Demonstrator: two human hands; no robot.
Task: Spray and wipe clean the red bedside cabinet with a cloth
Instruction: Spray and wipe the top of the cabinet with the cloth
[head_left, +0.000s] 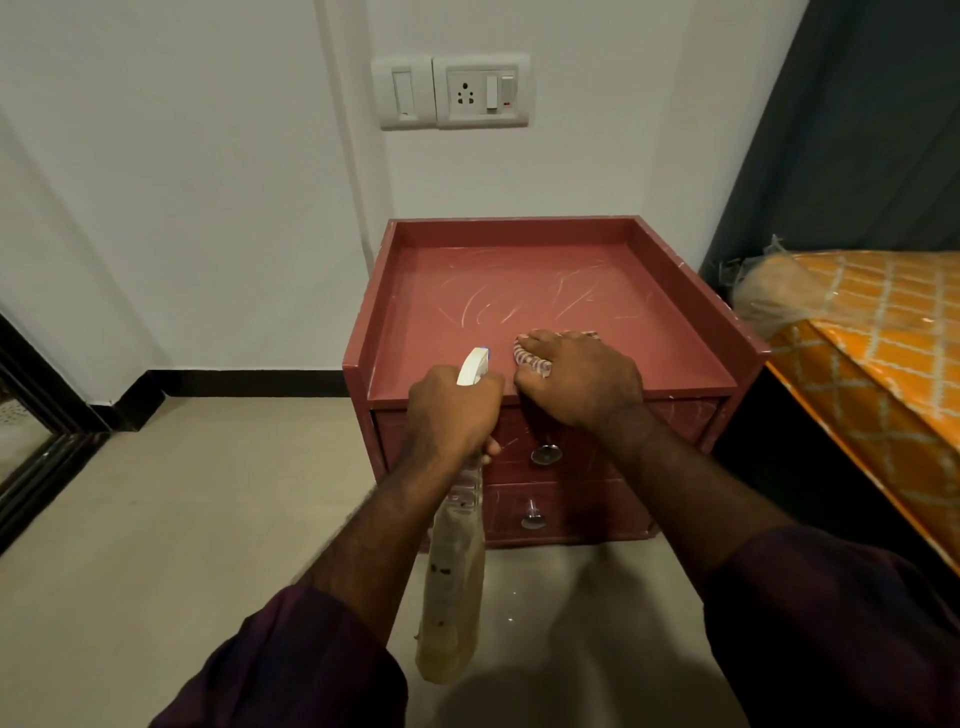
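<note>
Head view, looking down over both forearms, dark sleeves at the bottom edge.

Left hand (452, 410): fingers (491, 447) wrapped tight round the neck of the spray bottle (451, 571). The white nozzle (474, 366) sticks out above the knuckles and points at the top of the red bedside cabinet (493, 291). The bottle's body hangs below the fingers, in front of the drawers. I cannot see whether a finger is on the trigger.

Right hand (582, 384): fingers (535, 343) curled over a bunched, patterned cloth (530, 361) and pressing it onto the cabinet's top. The cloth shows under the fingertips, and a little of it shows past the far side of the hand. This hand sits just beside the nozzle, at the near edge of the top.

The cabinet lies directly under and beyond both sets of fingers. A raised rim runs along its back and sides. Pale curved streaks cross the top beyond the right fingers. Similar marks show on the drawer fronts below the hands.

Two metal knobs (545, 454) sit on the drawer fronts, the upper one just right of the left fingers.

Wall behind carries a switch and socket plate (480, 93). A bed with an orange patterned cover (883, 338) stands right of the right hand. The floor (182, 493) is pale tile.
</note>
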